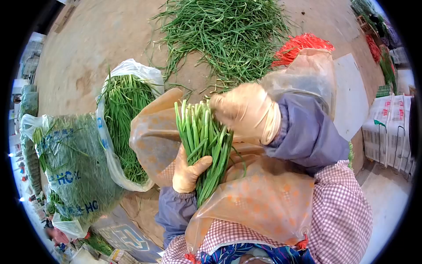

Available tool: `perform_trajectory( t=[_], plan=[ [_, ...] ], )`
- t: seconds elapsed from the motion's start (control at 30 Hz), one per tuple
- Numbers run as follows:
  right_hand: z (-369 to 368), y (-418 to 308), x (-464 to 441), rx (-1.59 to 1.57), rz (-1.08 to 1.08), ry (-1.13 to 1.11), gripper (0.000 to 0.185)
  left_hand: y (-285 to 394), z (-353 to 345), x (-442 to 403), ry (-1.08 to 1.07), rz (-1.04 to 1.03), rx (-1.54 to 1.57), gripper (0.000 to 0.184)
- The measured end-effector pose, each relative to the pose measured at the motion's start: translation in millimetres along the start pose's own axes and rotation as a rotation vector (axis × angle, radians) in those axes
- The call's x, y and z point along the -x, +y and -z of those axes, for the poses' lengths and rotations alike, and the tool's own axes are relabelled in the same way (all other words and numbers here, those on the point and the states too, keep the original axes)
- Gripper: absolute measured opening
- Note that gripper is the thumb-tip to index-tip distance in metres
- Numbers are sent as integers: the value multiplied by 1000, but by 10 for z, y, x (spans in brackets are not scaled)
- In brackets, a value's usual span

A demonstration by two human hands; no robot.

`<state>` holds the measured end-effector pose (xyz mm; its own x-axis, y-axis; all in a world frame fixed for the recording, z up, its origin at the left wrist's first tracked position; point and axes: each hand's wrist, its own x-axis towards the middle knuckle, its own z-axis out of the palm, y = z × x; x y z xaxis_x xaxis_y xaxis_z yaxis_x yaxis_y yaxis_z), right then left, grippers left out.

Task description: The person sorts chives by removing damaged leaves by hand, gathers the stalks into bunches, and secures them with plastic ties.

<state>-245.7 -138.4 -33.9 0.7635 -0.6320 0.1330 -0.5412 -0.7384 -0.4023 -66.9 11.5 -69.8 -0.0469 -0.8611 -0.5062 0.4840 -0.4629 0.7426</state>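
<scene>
My gloved left hand (pixel 189 170) is wrapped round a bunch of garlic chives (pixel 204 141), its thumb across the front of the stalks. The pale cut ends point up and the green leaves hang down towards my lap. My gloved right hand (pixel 246 112) is at the top right of the bunch, close by the cut ends. It is closed and slightly blurred; its fingertips are hidden, so what it holds, if anything, does not show. A translucent plastic apron (pixel 255 200) with orange spots covers my lap beneath the bunch.
A loose heap of chives (pixel 224 35) lies on the floor ahead. Red ties (pixel 303 46) sit at the right, behind plastic sheeting. On the left stand an open white bag (pixel 127 66) of chives and a full printed bag (pixel 79 163). White crates (pixel 387 130) stand far right.
</scene>
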Motion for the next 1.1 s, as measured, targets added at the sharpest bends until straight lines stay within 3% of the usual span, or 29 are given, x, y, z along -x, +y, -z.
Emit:
perform_trajectory(
  t=[0.03, 0.1, 0.2, 0.27, 0.33, 0.37, 0.43, 0.47, 0.6, 0.7, 0.77, 0.8, 0.83, 0.9, 1.0, 1.07, 1.1],
  plan=[
    [-8, 117, -14, 144, 23, 76, 17, -6, 26, 2, -11, 3, -13, 75],
    [-14, 522, -9, -59, -137, 377, 19, -23, 91, -3, -34, 5, -36, 74],
    [195, 738, 81, 264, -165, 494, 26, 12, 47, 27, -58, 18, 186, 73],
    [133, 428, 258, -431, -366, 378, 23, 29, 43, 26, -51, 22, 214, 72],
    [133, 51, 447, -773, -358, 231, 24, 53, 26, 16, -64, 36, 217, 71],
    [163, -93, 508, -766, -254, 160, 25, 50, 22, -2, -76, 28, 199, 70],
    [162, -229, 497, -668, -286, -104, 21, 35, 26, -35, -101, 7, 157, 70],
    [118, -306, 468, -595, -272, -41, 19, 24, 29, -25, -84, 16, 144, 69],
    [-168, -282, 453, -916, -295, 100, 18, -5, 8, 39, -18, 27, 129, 67],
    [-176, -158, 448, -1022, -379, 19, 15, 22, 7, 70, 8, 42, 118, 68],
    [-2, 7, 405, -1442, -692, -76, 11, 35, 9, 72, 3, 43, 79, 69],
    [-70, 186, 459, -1596, -603, 42, 21, 29, 17, 68, -7, 30, 78, 69],
    [-163, 321, 471, -1854, -527, 324, 26, 14, 30, 58, -18, 15, 77, 70],
    [-288, 864, 531, -2067, -406, 670, 29, -21, 69, 48, -42, -4, 64, 73],
    [-223, 709, 507, -1992, -655, 446, 37, -2, 119, 31, -83, -26, 52, 84],
    [-332, 252, 650, -2055, -673, 96, 57, 23, 83, 84, -94, -27, 90, 94],
    [-458, 82, 689, -2038, -552, 24, 71, 11, 72, 72, -114, -73, 118, 98]
  ],
)
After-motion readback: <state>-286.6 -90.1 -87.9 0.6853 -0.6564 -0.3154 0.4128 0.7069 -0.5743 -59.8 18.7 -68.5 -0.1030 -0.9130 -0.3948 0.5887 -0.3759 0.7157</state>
